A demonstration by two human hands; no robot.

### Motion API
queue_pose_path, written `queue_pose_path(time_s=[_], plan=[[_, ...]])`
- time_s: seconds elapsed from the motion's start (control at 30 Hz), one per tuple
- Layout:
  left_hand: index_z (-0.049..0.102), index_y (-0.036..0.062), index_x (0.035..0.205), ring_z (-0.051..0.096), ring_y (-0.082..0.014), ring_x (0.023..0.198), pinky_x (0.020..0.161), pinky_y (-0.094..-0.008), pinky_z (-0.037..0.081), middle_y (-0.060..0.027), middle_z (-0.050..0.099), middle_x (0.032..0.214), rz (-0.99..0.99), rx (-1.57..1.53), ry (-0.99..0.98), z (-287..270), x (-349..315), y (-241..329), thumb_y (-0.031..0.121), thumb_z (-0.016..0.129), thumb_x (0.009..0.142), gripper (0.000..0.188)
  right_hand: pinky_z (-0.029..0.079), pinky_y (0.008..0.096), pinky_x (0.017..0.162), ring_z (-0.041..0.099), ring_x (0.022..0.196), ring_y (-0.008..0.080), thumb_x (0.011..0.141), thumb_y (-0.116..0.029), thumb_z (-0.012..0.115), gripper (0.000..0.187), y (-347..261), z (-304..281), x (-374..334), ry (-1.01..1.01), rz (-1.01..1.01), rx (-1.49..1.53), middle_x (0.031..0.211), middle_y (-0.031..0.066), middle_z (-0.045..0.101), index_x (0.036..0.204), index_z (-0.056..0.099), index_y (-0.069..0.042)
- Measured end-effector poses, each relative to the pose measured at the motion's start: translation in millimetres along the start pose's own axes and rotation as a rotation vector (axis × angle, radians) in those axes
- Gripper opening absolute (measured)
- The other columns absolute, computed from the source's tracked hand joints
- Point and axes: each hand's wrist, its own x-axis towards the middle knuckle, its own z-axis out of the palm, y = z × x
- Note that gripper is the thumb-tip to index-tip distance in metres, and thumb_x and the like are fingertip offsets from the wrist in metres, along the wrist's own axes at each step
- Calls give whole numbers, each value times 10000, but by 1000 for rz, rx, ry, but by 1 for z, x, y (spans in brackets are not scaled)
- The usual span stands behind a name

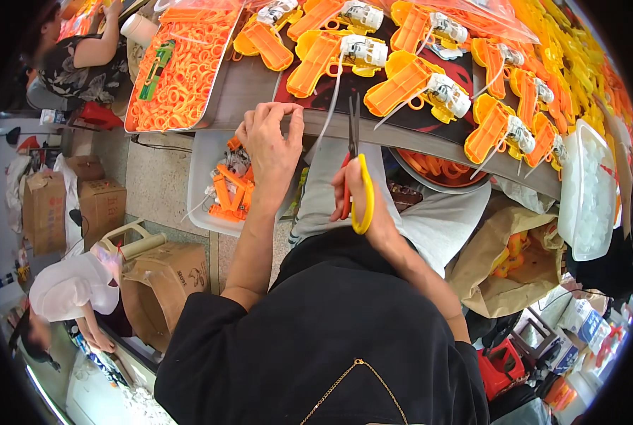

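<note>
Your desk [260, 85] carries rows of orange toy halves [316, 60], each fitted with a white motor block [362, 51] trailing a thin white wire [331, 113]. A tray of orange rings [182, 71] sits at its left end, and a white bin [203, 177] of orange parts lies below the edge. Your left hand [270, 145] is closed in a pinch grip on the wire at the desk edge. Your right hand [362, 198] grips the yellow-handled scissors [353, 152], blades nearly closed and pointing up beside the wire. Keep the wire taut, and cut square, well clear of your fingertips.
</note>
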Motion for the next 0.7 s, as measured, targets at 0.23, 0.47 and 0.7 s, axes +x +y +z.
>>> queue_pose_path(time_s=[0.23, 0.47, 0.7], plan=[[746, 150, 975, 582, -201, 969, 964, -399, 342, 10, 667, 984, 3, -15, -28, 3, 0, -9, 261, 689, 923, 135, 550, 334, 526, 527, 572, 148, 961, -748, 359, 811, 19, 25, 23, -87, 81, -76, 728, 63, 486, 947, 562, 37], [736, 127, 940, 582, -195, 992, 978, -401, 332, 15, 661, 975, -13, -61, -62, -7, -6, -19, 252, 719, 891, 135, 541, 329, 505, 515, 535, 162, 956, -764, 332, 839, 27, 44, 24, -112, 15, -163, 712, 75, 482, 926, 557, 44], [720, 114, 893, 556, -205, 1048, 987, -395, 312, -6, 630, 1024, -27, -92, -127, -12, -6, -16, 255, 756, 849, 152, 523, 327, 487, 513, 522, 164, 939, -786, 318, 821, 37, 56, 28, -85, 9, -47, 647, 72, 476, 907, 524, 7]])
